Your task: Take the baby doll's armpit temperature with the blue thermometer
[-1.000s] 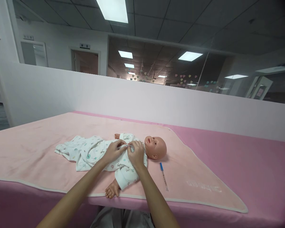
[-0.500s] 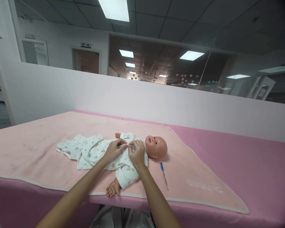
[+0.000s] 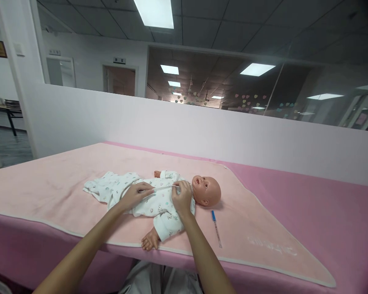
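While supine, doll [image 3: 160,204] beneath hands [image 3: 137,195] [image 3: 182,197].

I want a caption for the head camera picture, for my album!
Left hand and right hand hold a white band over a doll on a blanket, a blue-capped stick nearby.

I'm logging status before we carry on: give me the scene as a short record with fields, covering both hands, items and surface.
Main item: bald plastic baby doll, lying on its back
Worn: white printed cloth garment, sleeves over both arms
Left hand: pinching a narrow white strip over the garment
Right hand: pinching the same strip, nearer the doll's head
Strip: straight between the hands; garment edge or tie, cannot tell
Nearby: thin clear stick with blue cap, apart from the doll
Surface: peach cloth blanket over pink covering
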The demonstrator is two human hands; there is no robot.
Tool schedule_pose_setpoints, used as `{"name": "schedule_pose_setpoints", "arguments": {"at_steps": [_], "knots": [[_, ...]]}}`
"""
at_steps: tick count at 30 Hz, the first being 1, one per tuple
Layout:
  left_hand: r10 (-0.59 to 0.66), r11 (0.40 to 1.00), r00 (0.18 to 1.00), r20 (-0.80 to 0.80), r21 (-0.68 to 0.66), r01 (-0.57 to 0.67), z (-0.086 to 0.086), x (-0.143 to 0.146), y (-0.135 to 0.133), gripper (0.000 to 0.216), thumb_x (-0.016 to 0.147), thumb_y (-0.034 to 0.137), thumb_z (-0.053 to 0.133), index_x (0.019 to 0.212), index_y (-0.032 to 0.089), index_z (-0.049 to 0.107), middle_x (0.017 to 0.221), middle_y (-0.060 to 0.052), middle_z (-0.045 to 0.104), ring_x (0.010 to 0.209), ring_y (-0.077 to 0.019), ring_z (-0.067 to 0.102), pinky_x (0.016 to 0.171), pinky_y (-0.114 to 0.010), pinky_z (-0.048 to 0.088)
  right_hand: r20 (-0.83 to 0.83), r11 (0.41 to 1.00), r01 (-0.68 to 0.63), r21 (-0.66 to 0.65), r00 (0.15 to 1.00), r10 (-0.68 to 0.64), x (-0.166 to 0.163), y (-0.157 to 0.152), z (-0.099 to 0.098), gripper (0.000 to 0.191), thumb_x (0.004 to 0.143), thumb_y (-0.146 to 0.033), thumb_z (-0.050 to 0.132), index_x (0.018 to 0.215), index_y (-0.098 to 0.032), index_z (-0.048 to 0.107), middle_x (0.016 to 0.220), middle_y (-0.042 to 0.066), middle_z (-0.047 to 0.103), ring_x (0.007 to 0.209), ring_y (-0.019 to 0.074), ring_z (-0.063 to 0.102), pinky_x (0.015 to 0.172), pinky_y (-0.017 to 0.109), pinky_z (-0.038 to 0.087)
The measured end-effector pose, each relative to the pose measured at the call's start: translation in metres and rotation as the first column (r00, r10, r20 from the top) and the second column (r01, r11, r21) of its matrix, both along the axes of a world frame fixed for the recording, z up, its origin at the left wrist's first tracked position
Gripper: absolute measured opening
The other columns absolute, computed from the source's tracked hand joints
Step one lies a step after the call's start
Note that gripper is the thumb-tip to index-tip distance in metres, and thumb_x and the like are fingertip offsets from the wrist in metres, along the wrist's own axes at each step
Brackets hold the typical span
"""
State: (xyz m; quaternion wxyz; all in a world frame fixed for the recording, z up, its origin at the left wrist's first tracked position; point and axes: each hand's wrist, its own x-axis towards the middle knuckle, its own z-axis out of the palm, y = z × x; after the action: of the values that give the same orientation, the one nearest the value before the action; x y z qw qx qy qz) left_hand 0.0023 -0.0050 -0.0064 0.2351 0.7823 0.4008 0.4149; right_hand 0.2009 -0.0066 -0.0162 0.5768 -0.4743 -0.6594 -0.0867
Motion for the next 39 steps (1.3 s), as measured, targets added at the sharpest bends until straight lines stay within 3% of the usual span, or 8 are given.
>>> {"name": "schedule_pose_setpoints", "arguments": {"at_steps": [5,9,18,23,27,31,39], "knots": [[0.123,0.973,0.985,-0.121,0.212,-0.095,-0.006,0.013,0.001,0.029,0.081,0.042,0.044,0.086,0.023,0.066,0.095,-0.005,0.060,0.087,-0.0202,0.053,0.078,-0.031,0.042,-0.016,1.000,0.005,0.002,1.000,-0.005,0.000,0.000,-0.001,0.013,0.070,-0.008,0.043,0.065,-0.018,0.050,0.068,0.001,0.054,0.071,0.0159,0.045,0.068,0.028,0.033],[0.161,0.937,0.979,-0.126,0.330,-0.112,-0.013,0.016,0.002,0.027,0.084,0.037,0.039,0.087,0.022,0.061,0.095,-0.006,0.059,0.089,-0.0195,0.052,0.078,-0.030,0.041,-0.005,1.000,0.013,-0.002,1.000,-0.013,0.000,-0.001,-0.002,0.013,0.069,-0.008,0.044,0.066,-0.018,0.051,0.068,0.001,0.054,0.071,0.0155,0.046,0.067,0.027,0.033],[0.216,0.956,0.969,-0.120,0.228,-0.185,-0.014,0.017,-0.003,0.021,0.084,0.038,0.039,0.081,0.022,0.052,0.080,0.000,0.061,0.075,-0.0165,0.056,0.065,-0.025,0.040,-0.006,1.000,0.007,-0.026,1.000,-0.007,0.000,0.000,-0.001,0.013,0.070,-0.009,0.045,0.066,-0.019,0.052,0.069,0.001,0.055,0.072,0.0161,0.046,0.068,0.027,0.033],[0.311,0.914,0.928,-0.204,0.331,-0.234,-0.016,0.019,0.001,0.024,0.084,0.038,0.039,0.077,0.021,0.054,0.078,-0.001,0.062,0.072,-0.0166,0.057,0.062,-0.025,0.039,-0.009,0.999,0.008,-0.043,1.000,-0.008,0.001,0.000,-0.002,0.013,0.070,-0.008,0.045,0.066,-0.018,0.053,0.069,0.001,0.055,0.072,0.0159,0.047,0.068,0.027,0.034],[0.331,0.878,0.894,-0.301,0.447,-0.174,-0.015,0.018,0.002,0.027,0.085,0.036,0.038,0.080,0.021,0.060,0.081,-0.004,0.064,0.074,-0.0173,0.058,0.063,-0.025,0.040,-0.008,0.999,0.004,-0.046,1.000,-0.005,0.001,-0.001,-0.002,0.014,0.070,-0.008,0.045,0.065,-0.018,0.053,0.069,0.001,0.055,0.072,0.0158,0.047,0.069,0.027,0.033],[0.267,0.901,0.924,-0.275,0.412,-0.138,-0.014,0.015,-0.001,0.024,0.082,0.037,0.043,0.090,0.022,0.060,0.090,-0.004,0.064,0.080,-0.0184,0.059,0.068,-0.026,0.042,-0.018,0.998,0.002,-0.055,1.000,-0.003,0.000,-0.001,-0.001,0.014,0.069,-0.007,0.045,0.065,-0.018,0.052,0.068,0.001,0.056,0.072,0.0153,0.046,0.069,0.026,0.033],[0.321,0.905,0.913,-0.254,0.366,-0.217,-0.018,0.018,0.002,0.016,0.079,0.029,0.042,0.088,0.020,0.051,0.087,-0.003,0.062,0.076,-0.0176,0.058,0.067,-0.027,0.043,-0.019,0.997,-0.004,-0.080,1.000,0.003,0.000,-0.003,0.000,0.013,0.070,-0.009,0.044,0.066,-0.017,0.053,0.069,0.000,0.056,0.072,0.0146,0.046,0.070,0.025,0.033]]}}
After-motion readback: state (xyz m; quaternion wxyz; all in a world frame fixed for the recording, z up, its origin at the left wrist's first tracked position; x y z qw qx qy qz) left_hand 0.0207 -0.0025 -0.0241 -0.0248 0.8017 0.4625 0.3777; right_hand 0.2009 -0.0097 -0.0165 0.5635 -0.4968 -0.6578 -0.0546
